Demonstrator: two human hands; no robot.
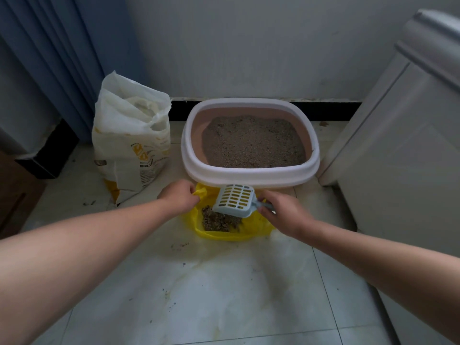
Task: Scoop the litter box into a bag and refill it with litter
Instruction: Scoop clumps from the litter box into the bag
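Pale tiled floor (224,295) by a white wall. Litter box (249,171) sits at the skirting, brownish litter (251,143) inside. Just in front of it, a yellow bag (224,236) lies open w/ scooped clumps (219,221) in it. My left hand (180,196) pinches the bag's edge. My right hand (281,215) grips the slotted scoop (235,200) by its handle, over the bag. Opened litter sack (129,145) stands left of the box, white cabinet (398,145) to the right, blue curtain (49,58) far left.
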